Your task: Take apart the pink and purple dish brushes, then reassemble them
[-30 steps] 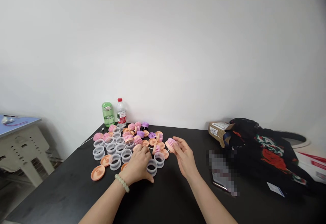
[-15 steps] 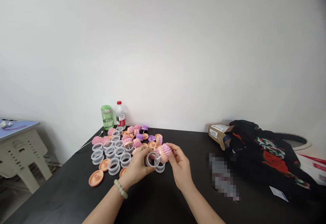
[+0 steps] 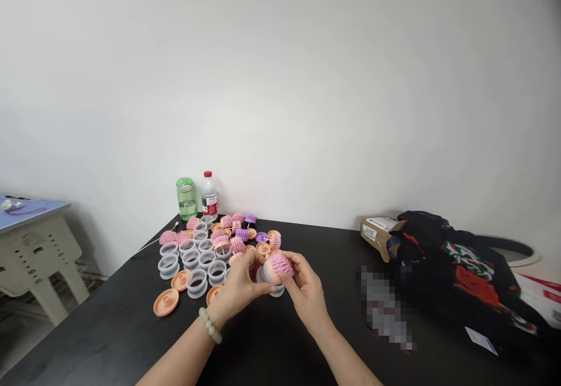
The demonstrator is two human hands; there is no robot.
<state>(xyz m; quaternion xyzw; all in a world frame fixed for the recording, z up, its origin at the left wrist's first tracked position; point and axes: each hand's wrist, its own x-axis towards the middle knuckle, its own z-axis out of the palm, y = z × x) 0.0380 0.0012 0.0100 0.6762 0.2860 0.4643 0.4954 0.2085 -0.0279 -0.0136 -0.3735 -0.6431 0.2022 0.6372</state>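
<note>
Left hand (image 3: 239,289) and right hand (image 3: 307,293) moved together, pinching a clear ring (image 3: 264,275) and a pink brush (image 3: 280,265), bristles toward 2 o'clock, nearer the right.

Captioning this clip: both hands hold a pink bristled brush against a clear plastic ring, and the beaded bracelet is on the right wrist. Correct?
No: the head view shows the beaded bracelet on the left wrist. The left hand and right hand do hold the pink bristled brush against a clear plastic ring.
</note>
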